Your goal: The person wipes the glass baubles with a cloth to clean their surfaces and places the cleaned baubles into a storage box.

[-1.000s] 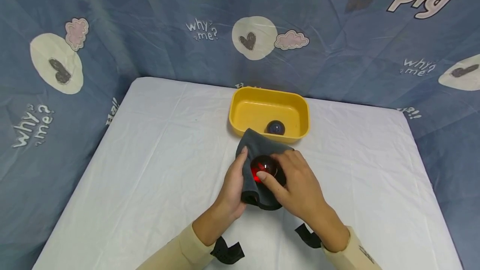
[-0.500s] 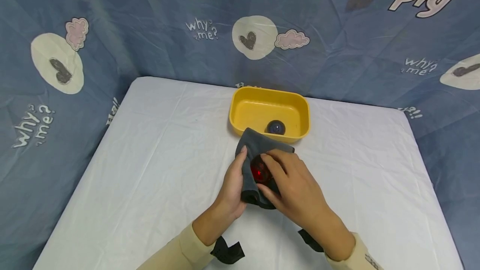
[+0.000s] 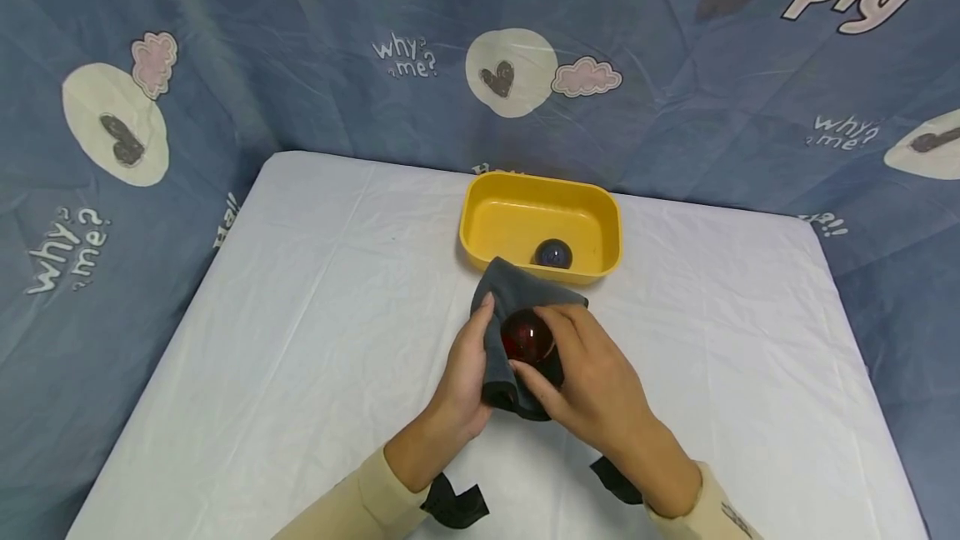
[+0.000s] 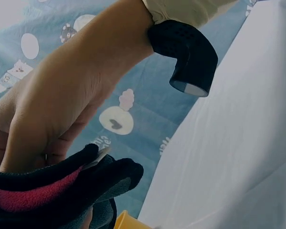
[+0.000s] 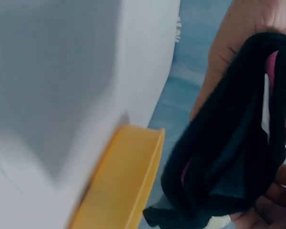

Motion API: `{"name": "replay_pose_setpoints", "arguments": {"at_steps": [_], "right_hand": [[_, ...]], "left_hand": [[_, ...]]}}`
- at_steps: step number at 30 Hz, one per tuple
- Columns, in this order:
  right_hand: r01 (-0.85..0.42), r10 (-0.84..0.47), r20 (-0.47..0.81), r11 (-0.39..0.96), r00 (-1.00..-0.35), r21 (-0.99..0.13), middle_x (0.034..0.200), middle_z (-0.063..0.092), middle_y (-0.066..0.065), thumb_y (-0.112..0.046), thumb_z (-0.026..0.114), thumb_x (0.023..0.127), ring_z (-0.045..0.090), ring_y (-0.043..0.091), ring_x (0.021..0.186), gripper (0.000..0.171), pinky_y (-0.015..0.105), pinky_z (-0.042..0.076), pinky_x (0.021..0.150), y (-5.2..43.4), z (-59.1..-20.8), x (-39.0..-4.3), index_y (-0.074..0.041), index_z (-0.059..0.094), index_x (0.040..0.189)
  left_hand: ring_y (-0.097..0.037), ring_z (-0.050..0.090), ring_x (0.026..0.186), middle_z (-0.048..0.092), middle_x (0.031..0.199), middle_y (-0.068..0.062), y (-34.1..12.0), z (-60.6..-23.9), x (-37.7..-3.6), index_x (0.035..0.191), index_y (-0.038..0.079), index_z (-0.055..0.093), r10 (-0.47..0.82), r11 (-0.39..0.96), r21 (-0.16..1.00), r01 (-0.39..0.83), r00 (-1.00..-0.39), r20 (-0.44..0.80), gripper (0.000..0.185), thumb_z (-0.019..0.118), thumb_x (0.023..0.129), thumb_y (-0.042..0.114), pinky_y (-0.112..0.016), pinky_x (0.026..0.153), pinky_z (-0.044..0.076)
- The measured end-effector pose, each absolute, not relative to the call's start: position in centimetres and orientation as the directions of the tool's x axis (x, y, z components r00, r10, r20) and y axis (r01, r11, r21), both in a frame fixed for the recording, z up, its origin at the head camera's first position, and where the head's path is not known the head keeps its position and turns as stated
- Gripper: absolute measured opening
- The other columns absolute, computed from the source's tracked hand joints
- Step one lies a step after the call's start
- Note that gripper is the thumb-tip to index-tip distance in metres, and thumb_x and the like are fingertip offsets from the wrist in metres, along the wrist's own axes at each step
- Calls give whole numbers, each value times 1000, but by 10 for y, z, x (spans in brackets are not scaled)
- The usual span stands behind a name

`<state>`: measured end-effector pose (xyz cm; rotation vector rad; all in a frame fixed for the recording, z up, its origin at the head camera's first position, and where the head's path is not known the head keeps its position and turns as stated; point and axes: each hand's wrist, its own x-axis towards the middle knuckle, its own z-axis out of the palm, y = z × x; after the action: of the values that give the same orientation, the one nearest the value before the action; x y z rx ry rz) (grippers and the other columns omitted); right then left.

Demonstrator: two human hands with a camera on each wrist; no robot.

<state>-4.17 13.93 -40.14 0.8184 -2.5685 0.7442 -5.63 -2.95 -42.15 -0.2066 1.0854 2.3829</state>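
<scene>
A shiny dark red ball (image 3: 527, 335) lies in a dark grey cloth (image 3: 508, 298) just in front of the yellow tub. My left hand (image 3: 468, 361) cups the cloth from the left, fingers curled round its folded edge (image 4: 62, 186). From the right, my right hand (image 3: 585, 369) grips the ball, thumb below it and fingers over its top. The cloth (image 5: 229, 157) fills the right wrist view, with a pink inner face showing in its folds. A second, dark blue ball (image 3: 552, 254) sits inside the tub.
The yellow plastic tub (image 3: 542, 226) stands at the back middle of a table under a white sheet (image 3: 300, 315). A blue patterned sheet (image 3: 300, 40) hangs behind and along both sides. Black straps circle both wrists.
My right hand has shifted left and forward over the red ball, its fingers sliding across the top, then eased back so more of the ball shows. The left hand has stayed put.
</scene>
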Motion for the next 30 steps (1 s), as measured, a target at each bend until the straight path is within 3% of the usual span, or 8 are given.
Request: {"name": "replay_pose_setpoints", "arguments": {"at_steps": [7,9,14,17,20,24,28,30], "right_hand": [[-551,-333,481,710,-811,-438,110,68,12,-53,67,100,64,26,97,58,42,58,82,137,-405,-44,2,67,117],[-537,-309,489,718,-815,-442,105,69,11,-56,62,102,62,26,95,58,42,57,78,136,-406,-44,1,69,113],[-502,-282,474,744,-834,-442,97,70,9,-54,59,105,58,27,90,56,40,52,75,136,-407,-45,1,71,108],[-490,-295,442,755,-847,-436,105,71,11,-55,57,105,59,28,95,59,41,53,81,137,-407,-43,2,70,115],[-519,-343,426,745,-837,-420,121,69,14,-58,57,104,62,30,107,67,46,54,89,138,-404,-39,3,63,133],[-593,-434,435,722,-789,-357,137,61,18,-45,71,100,60,34,120,69,52,53,94,139,-401,-35,-1,51,150],[-634,-477,455,712,-752,-302,135,60,19,-24,90,85,60,35,119,74,51,54,94,138,-400,-36,-2,55,146],[-638,-481,457,711,-748,-296,133,60,19,-22,94,81,60,34,117,75,51,54,95,138,-399,-37,-1,57,142]], "left_hand": [[-16,49,126,46,149,-5,-29,-419,-54,157,17,38,364,-524,673,-522,-851,-377,65,39,109,61,-27,102,44],[-14,50,130,48,148,-3,-29,-419,-54,156,15,40,368,-529,665,-528,-848,-380,66,40,108,62,-29,108,43],[-13,53,129,51,144,-2,-29,-419,-54,156,17,40,373,-542,658,-523,-851,-369,64,40,109,61,-29,108,46],[-14,53,129,51,144,-3,-29,-419,-55,156,17,40,375,-550,656,-517,-855,-359,64,39,109,61,-30,108,46],[-15,52,131,50,146,-4,-30,-418,-56,155,16,40,370,-549,664,-507,-860,-350,64,38,109,61,-30,108,45],[-14,52,127,52,141,-2,-30,-418,-56,150,13,44,367,-554,669,-496,-866,-339,63,37,110,61,-28,106,45],[-13,53,123,54,136,-1,-30,-417,-56,146,12,47,367,-560,661,-499,-865,-343,62,38,109,61,-27,104,45],[-13,52,124,52,138,-1,-30,-417,-56,148,12,45,369,-556,662,-502,-863,-345,62,37,110,60,-28,105,44]]}}
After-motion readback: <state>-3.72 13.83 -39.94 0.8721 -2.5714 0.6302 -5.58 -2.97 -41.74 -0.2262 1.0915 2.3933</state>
